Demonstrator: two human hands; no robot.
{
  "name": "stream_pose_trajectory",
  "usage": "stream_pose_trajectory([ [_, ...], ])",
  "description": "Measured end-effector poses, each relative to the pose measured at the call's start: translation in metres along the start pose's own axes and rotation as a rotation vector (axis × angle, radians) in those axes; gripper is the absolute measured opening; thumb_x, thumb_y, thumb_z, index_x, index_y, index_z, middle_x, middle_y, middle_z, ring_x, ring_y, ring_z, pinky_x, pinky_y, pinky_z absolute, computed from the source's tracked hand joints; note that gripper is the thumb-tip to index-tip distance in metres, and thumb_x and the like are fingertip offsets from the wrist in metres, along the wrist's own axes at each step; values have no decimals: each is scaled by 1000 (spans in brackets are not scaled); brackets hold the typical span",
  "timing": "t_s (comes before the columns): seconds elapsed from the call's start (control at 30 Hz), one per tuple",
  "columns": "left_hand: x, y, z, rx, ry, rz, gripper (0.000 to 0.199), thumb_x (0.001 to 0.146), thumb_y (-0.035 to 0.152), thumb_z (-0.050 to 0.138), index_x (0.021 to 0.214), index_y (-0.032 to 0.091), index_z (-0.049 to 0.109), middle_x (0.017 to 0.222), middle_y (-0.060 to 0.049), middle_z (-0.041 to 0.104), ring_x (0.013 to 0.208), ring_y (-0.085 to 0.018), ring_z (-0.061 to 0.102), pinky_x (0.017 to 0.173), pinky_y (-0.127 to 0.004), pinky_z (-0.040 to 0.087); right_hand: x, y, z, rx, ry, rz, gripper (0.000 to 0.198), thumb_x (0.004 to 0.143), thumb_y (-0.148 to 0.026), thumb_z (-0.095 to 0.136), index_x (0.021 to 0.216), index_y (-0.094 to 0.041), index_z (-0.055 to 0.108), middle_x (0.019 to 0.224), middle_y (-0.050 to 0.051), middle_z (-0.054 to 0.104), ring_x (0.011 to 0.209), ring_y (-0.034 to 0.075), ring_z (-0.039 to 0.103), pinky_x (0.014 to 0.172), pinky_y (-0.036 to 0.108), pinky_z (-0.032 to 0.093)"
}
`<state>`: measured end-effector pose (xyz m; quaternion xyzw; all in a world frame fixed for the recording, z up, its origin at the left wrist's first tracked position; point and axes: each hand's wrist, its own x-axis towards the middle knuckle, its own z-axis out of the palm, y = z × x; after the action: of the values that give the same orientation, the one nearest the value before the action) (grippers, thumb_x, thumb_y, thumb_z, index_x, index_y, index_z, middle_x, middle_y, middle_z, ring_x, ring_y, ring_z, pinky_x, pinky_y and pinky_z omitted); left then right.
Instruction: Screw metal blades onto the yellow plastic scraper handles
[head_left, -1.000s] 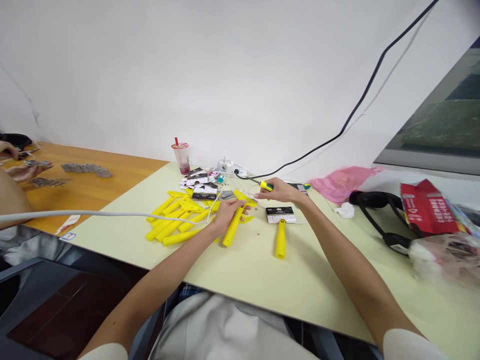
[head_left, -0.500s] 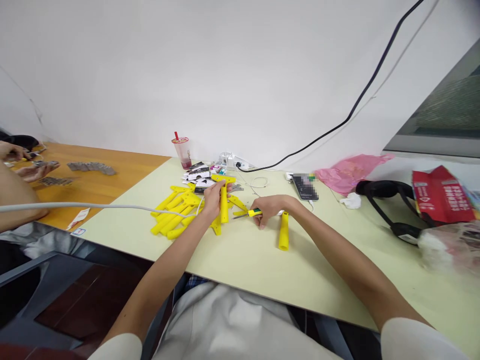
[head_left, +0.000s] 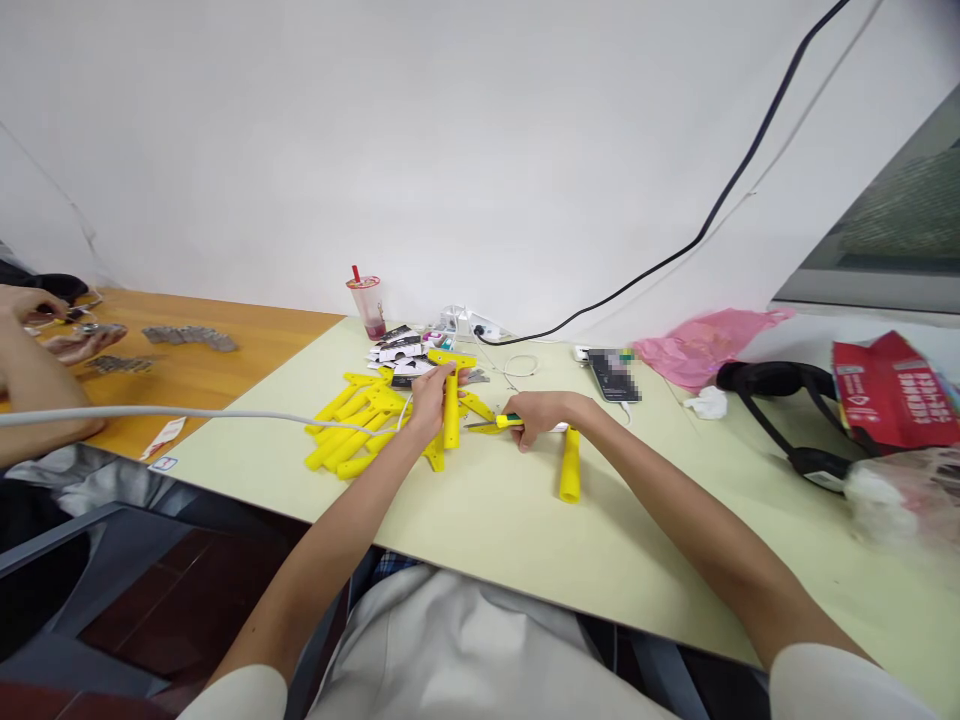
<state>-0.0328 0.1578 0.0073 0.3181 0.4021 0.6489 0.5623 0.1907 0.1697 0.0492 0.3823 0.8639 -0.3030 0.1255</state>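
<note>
My left hand (head_left: pixel 427 400) is closed around a yellow T-shaped plastic handle (head_left: pixel 451 415), its wide head pointing away from me and its grip toward me. My right hand (head_left: pixel 535 412) grips a screwdriver (head_left: pixel 508 421) with a yellow and green handle. The thin metal shaft points left, toward the held handle, and I see a gap between them. Left of my left hand lies a pile of similar yellow handles (head_left: pixel 360 425). Another yellow handle (head_left: pixel 570 470) rests below my right wrist, partly hidden by the arm. Small grey metal pieces (head_left: pixel 478 377) lie behind the hands.
A drink cup (head_left: pixel 367 305), black-and-white packets (head_left: pixel 397 350) and a power strip (head_left: pixel 480 328) are along the wall. A phone (head_left: pixel 613 375), pink bag (head_left: pixel 705 345) and black headset-like object (head_left: pixel 795 410) lie rightward. A white cable (head_left: pixel 225 412) crosses the left; another person's hands (head_left: pixel 82 345) work there.
The view has shifted slightly. The screwdriver has turned a little, so its shaft lies more level. Both hands keep their holds.
</note>
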Motion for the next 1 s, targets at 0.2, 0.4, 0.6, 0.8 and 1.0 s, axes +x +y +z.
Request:
stream_pose_trajectory([
  [0.2, 4, -3, -4, 12, -26, 24, 18, 89, 28, 80, 98, 12, 76, 104, -15, 83, 83, -20, 80, 58, -22, 57, -1, 8, -3, 27, 29, 66, 39, 53, -38, 94, 71, -23, 63, 76, 1, 76, 73, 23, 70, 67, 33, 47],
  [0.4, 5, -3, -6, -2, -30, 24, 17, 90, 27, 80, 95, 12, 74, 105, -15, 83, 80, -18, 78, 59, -22, 57, -2, 14, -6, 2, 31, 75, 39, 55, -39, 93, 71, -23, 61, 72, 2, 74, 69, 24, 70, 64, 34, 47],
  [0.6, 5, -4, -5, 5, -25, 14, 20, 88, 29, 82, 97, 12, 74, 105, -16, 84, 82, -19, 80, 58, -22, 56, -6, 10, -6, -40, 49, 106, 21, 59, -26, 79, 71, -24, 63, 74, 1, 74, 70, 24, 67, 63, 35, 43],
  [0.8, 3, -3, -4, 25, -38, 13, 19, 89, 29, 81, 96, 12, 75, 105, -16, 84, 87, -20, 81, 58, -21, 56, -18, 6, -14, -59, 126, 118, 20, 60, -24, 77, 68, -24, 58, 67, -1, 65, 63, 20, 57, 60, 35, 36],
  [1.0, -4, -4, 1, 92, -177, -75, 21, 88, 29, 81, 96, 11, 75, 104, -18, 83, 78, -17, 76, 55, -20, 55, -51, 10, -42, 116, 407, -34, 16, 74, -32, 76, 79, -22, 65, 81, 2, 73, 72, 21, 61, 66, 33, 40],
])
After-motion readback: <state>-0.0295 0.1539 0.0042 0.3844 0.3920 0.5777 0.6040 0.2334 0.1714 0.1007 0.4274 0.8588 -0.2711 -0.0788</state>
